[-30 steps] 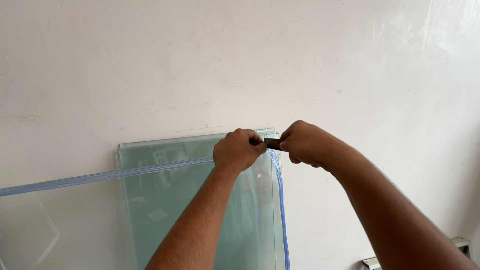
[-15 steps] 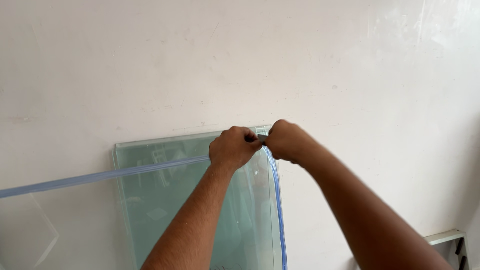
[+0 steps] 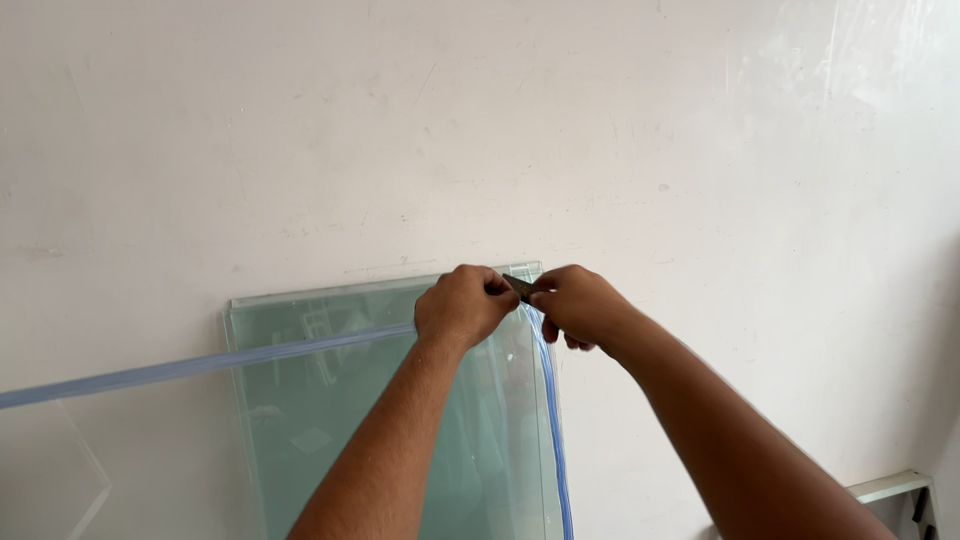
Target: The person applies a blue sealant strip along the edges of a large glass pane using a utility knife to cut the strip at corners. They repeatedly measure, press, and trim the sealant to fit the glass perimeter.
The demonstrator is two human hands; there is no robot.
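Greenish glass panes (image 3: 330,430) lean upright against a white wall. A clear bluish plastic edge strip (image 3: 200,365) runs along the top edge of a nearer pane from the left and another strip goes down its right edge (image 3: 553,430). My left hand (image 3: 465,305) is closed on the strip at the pane's top right corner. My right hand (image 3: 580,305) sits right beside it, gripping a small dark tool (image 3: 520,287) whose tip meets the strip at the corner.
The white plastered wall (image 3: 480,130) fills the background. A pale metal frame piece (image 3: 890,488) shows at the bottom right. A clear pane's corner (image 3: 60,480) shows at the lower left.
Both hands have stayed together at the corner; the view has shifted slightly, and my right hand has drawn closer to my left with the dark tool.
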